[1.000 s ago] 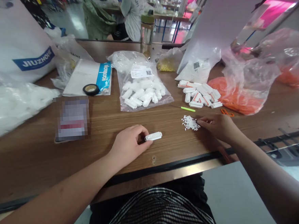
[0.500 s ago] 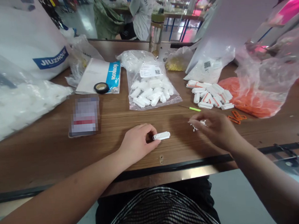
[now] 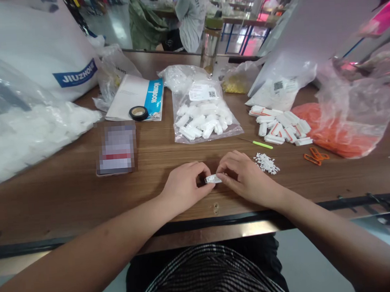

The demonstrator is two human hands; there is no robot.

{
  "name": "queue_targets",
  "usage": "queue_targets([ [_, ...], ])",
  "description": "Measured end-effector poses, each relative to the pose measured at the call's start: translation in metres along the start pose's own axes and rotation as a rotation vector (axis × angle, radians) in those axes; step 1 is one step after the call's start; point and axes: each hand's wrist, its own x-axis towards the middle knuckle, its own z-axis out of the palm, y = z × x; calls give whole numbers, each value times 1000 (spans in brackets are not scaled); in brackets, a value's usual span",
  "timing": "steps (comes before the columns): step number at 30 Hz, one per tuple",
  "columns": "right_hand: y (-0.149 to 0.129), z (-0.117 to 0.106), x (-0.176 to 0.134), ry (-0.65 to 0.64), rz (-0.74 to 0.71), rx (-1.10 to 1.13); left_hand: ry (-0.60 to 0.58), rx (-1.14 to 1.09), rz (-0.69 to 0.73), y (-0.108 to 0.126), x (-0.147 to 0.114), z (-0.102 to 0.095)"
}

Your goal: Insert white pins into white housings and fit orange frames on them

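Observation:
My left hand (image 3: 186, 184) grips one end of a white plastic connector housing (image 3: 212, 179) with rows of small holes, thumb in front and forefinger behind. At its other end is my right hand (image 3: 244, 178), with thumb and forefinger pinched over the housing; anything between those fingertips is hidden. Just right of it lies a pile of tiny white pieces (image 3: 266, 163). Behind the pile is a thin tool with a yellow-green handle (image 3: 262, 145).
Farther back are a clear bag of white housings (image 3: 206, 118), a stack of white-and-orange housings (image 3: 280, 124) and a bag of orange parts (image 3: 354, 130). Loose orange clips (image 3: 316, 156) lie at right. At left are a phone (image 3: 117, 148), a notebook (image 3: 118, 98) and black tape (image 3: 138, 113).
My right hand has moved left from the pile of tiny white pieces to the housing's right end. My left hand keeps its grip. The whole view has shifted slightly.

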Motion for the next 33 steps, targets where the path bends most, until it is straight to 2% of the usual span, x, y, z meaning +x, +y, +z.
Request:
queue_targets([
  [10, -4, 1, 2, 10, -83, -100, 0, 13, 3, 1, 0, 0],
  [17, -3, -3, -6, 102, -140, -119, -3, 10, -8, 1, 0, -1],
  [22, -12, 1, -7, 85, -153, -201, -9, 5, -14, -1, 0, 0],
  [25, -7, -1, -12, 98, -137, -142, -11, 3, -20, -1, 0, 0],
  [28, 24, -16, -25, 237, 26, -11, -26, 12, -15, -1, 0, -1],
  [30, 56, -32, -37, 330, 300, -40, -35, 21, -10, 0, 0, -2],
  [32, 89, -47, -51, 292, 566, -169, -41, 26, -12, 0, 1, -2],
  [33, 102, -53, -57, 248, 632, -192, -44, 30, -15, 1, 1, -3],
])
